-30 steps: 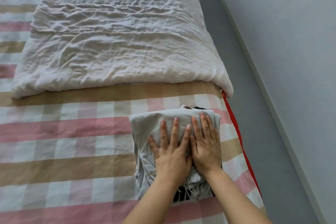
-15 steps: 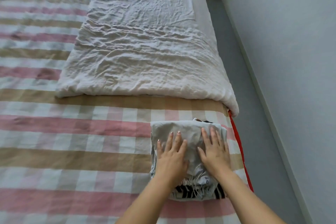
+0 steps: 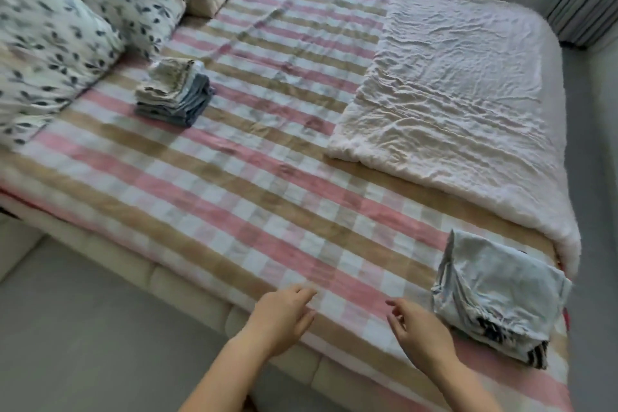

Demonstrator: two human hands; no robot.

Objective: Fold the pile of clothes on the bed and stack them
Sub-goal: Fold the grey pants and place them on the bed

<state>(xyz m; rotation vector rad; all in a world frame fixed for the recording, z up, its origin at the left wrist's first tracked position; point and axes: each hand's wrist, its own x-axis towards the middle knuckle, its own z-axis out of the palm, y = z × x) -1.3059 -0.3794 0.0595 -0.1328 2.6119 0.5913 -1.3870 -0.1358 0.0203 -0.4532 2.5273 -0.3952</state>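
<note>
Left hand [image 3: 284,318] and right hand [image 3: 418,333] hover empty, fingers [image 3: 299,294] loosely spread. The folded pile [image 3: 501,291] lies just right of the right hand; a second pile [image 3: 174,94] far left.

Open bedspread [image 3: 254,184] runs between far stack [image 3: 174,94] and near stack [image 3: 498,298] (white quilt [image 3: 451,104], seemingly thick, blocks the right).

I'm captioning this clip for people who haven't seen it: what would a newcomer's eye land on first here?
The pink-and-tan checked bedspread fills the view, with a crumpled white quilt across its far right. Two folded piles stand out: a beige-and-blue stack near the leaf-print pillows, and a pale grey stack at the near right corner, beside the empty right hand.
</note>
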